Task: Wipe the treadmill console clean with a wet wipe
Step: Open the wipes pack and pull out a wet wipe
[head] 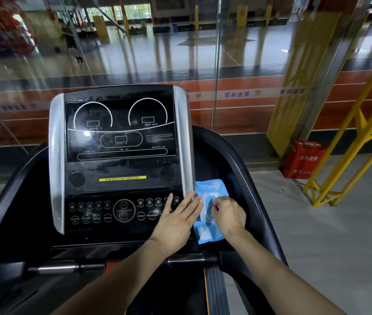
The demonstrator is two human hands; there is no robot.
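Observation:
The treadmill console (121, 142) fills the middle of the view, black with silver side strips, a dark display above and a button panel (112, 212) below. A blue wet wipe pack (210, 188) lies in the tray to the right of the console. My left hand (178, 220) lies flat with straight fingers over the right end of the button panel, fingertips touching the pack's left edge. My right hand (228, 215) is over the pack with fingers curled, pinching at its white flap (206, 204). No loose wipe is visible.
The black side arms (232, 160) of the treadmill curve round both sides of the console, with silver handlebars (185, 258) below. A glass wall (216, 64) stands behind. A red fire extinguisher box (303, 159) and yellow steel frame (350, 155) stand on the floor at the right.

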